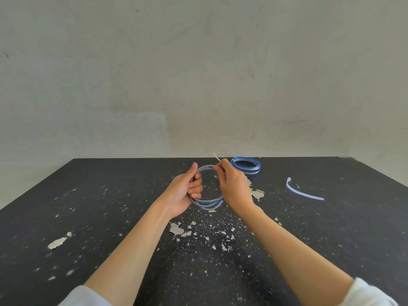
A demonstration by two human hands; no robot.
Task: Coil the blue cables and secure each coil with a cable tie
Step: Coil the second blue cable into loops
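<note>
My left hand (187, 188) grips the left side of a coil of blue cable (208, 203), held upright above the black table (110, 217). My right hand (231, 184) pinches the top of the same coil together with a thin white cable tie (216, 156), whose tail sticks up past my fingers. A second blue coil (246, 165) lies flat on the table behind my right hand. One loose white cable tie (302, 192) lies curved on the table to the right.
The table's black surface is chipped, with pale flakes (176, 228) scattered over the middle and left. A bare grey wall (198, 74) stands right behind the table's far edge.
</note>
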